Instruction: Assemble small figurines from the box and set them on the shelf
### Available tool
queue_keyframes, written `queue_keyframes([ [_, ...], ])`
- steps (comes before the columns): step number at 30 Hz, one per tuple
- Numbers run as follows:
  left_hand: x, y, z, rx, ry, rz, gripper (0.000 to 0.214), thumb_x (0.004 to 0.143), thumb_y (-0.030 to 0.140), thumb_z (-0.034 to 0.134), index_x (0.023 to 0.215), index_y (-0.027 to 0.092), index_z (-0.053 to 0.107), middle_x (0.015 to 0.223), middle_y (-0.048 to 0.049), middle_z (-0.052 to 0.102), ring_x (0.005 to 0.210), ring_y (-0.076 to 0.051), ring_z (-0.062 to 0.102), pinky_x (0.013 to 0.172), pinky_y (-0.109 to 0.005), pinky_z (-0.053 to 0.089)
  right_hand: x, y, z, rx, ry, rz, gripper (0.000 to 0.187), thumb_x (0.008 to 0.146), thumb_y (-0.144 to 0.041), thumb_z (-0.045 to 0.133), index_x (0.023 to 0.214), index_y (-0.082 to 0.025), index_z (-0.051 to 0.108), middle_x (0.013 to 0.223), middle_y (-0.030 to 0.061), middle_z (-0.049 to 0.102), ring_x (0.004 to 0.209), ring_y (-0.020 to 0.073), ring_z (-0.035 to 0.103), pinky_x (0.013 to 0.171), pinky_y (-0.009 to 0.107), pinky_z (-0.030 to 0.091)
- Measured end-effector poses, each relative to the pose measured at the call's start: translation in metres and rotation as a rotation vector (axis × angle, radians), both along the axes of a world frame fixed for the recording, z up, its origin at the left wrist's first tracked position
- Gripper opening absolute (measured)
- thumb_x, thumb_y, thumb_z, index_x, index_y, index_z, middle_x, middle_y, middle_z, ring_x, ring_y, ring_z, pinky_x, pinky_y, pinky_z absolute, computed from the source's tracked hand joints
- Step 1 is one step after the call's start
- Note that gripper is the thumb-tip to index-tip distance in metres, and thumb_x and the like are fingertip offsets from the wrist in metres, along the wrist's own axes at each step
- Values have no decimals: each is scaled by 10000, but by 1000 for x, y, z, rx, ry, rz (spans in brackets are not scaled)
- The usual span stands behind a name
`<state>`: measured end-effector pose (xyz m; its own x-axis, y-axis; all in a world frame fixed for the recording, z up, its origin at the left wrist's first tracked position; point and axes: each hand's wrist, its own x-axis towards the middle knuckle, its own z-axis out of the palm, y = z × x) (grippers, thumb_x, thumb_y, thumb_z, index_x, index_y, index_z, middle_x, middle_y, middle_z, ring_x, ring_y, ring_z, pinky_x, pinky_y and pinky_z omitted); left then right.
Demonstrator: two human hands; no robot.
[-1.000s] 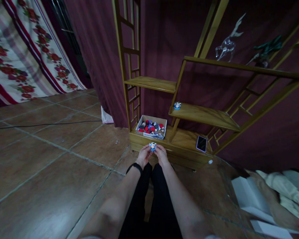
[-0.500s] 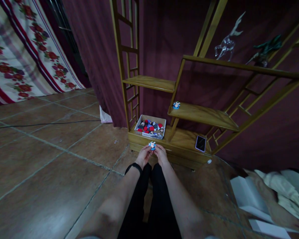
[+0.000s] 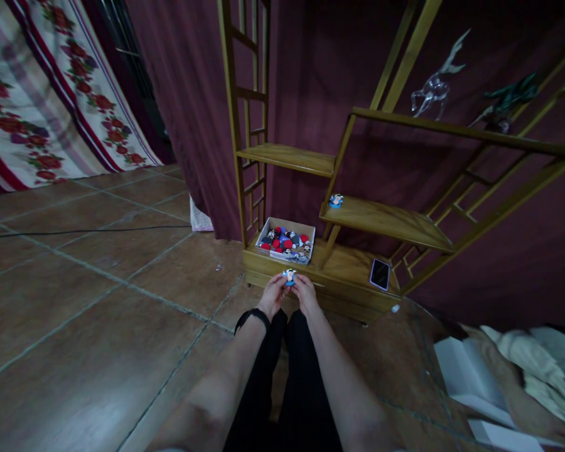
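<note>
Left hand (image 3: 274, 292) and right hand (image 3: 305, 291) pinch the blue-based figurine (image 3: 289, 277) between fingertips, just in front of the open cardboard box (image 3: 279, 255); light, even pressure from both sides should hold it steady.

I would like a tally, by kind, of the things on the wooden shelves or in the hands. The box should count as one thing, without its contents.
Figures: 2 (held figure, shelf figure)
Ornaments: 2 (clear ornament, green ornament)
Box: 1
Phone: 1
Total: 6
</note>
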<state>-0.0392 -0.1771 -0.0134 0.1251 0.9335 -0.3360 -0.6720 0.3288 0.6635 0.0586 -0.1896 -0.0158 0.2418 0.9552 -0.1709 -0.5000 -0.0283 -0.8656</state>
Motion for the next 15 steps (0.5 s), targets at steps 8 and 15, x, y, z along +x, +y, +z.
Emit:
queue_keyframes([
  [8, 1, -2, 0, 39, -9, -12, 261, 642, 66, 718, 889, 141, 673, 851, -58, 694, 677, -101, 631, 604, -175, 489, 3, 1, -2, -6, 81, 30, 255, 595, -276, 728, 824, -206, 640, 890, 28, 692, 824, 161, 637, 757, 294, 494],
  [15, 1, 2, -1, -15, -71, -19, 209, 697, 112, 682, 901, 152, 663, 793, -44, 686, 633, -89, 622, 593, -177, 493, 5, 1, 0, -6, 36, 45, 229, 620, -306, 714, 817, -203, 657, 879, 28, 697, 837, 160, 636, 777, 291, 484],
])
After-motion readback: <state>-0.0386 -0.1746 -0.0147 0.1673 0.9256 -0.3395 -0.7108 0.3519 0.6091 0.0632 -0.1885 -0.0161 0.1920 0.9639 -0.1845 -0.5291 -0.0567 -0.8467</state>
